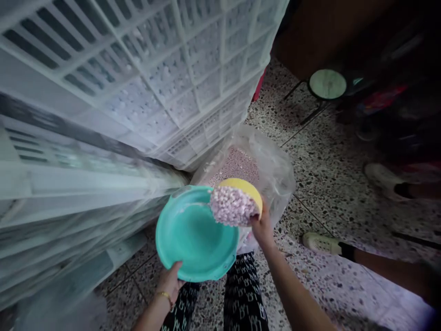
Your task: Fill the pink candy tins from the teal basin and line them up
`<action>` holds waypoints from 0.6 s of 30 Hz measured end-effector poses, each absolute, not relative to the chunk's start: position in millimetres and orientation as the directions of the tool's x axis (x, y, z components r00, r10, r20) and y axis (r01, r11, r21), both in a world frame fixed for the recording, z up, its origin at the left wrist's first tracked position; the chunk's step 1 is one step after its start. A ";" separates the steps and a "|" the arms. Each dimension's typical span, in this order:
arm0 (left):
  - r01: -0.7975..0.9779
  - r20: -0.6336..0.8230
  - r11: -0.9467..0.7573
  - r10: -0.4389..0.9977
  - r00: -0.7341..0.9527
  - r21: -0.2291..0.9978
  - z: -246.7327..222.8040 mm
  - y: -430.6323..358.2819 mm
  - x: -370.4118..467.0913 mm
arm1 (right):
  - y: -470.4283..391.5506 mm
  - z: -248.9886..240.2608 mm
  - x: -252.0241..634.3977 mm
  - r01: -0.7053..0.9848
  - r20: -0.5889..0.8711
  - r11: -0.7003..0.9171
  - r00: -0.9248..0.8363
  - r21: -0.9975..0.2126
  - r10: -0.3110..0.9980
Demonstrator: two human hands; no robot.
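A turquoise basin (198, 239) is gripped at its lower left rim by my left hand (171, 279), the thumb over the edge. My right hand (262, 227) holds a yellow bowl (255, 195) by its right side. The bowl is tilted toward the basin, and a heap of small pinkish pellets (231, 206) bulges at its mouth, over the basin's right rim. Just beyond the bowl, a clear plastic bag (275, 161) stands open with many more pellets (241, 163) inside. The inside of the basin shows no pellets.
Tall stacks of white plastic crates (193, 59) rise at the left and ahead. A round stool (327, 84) stands at the upper right on the speckled floor (310, 174). At the right are another person's legs and light shoes (320, 242).
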State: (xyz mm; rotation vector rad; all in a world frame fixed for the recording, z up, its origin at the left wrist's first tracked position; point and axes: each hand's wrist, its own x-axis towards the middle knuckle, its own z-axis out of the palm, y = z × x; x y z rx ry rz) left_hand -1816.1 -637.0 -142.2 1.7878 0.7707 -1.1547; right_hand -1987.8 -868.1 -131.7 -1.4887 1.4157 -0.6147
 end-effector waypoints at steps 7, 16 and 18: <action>0.865 -0.942 -0.378 -0.084 0.324 0.331 -157.0 -648.2 -1818.5 | -817.8 -147.6 -1971.7 -0.504 -0.024 -0.380 0.625 -0.776 -0.780; 0.843 -0.927 -0.397 -0.061 0.370 0.362 -188.8 -612.2 -1799.4 | -847.5 -150.1 -1984.4 -0.502 0.175 -0.521 0.583 -0.691 -0.793; 0.831 -0.924 -0.418 -0.060 0.378 0.367 -195.1 -603.2 -1793.9 | -878.9 -168.0 -1984.4 -0.642 0.161 -0.370 0.361 -0.671 -0.918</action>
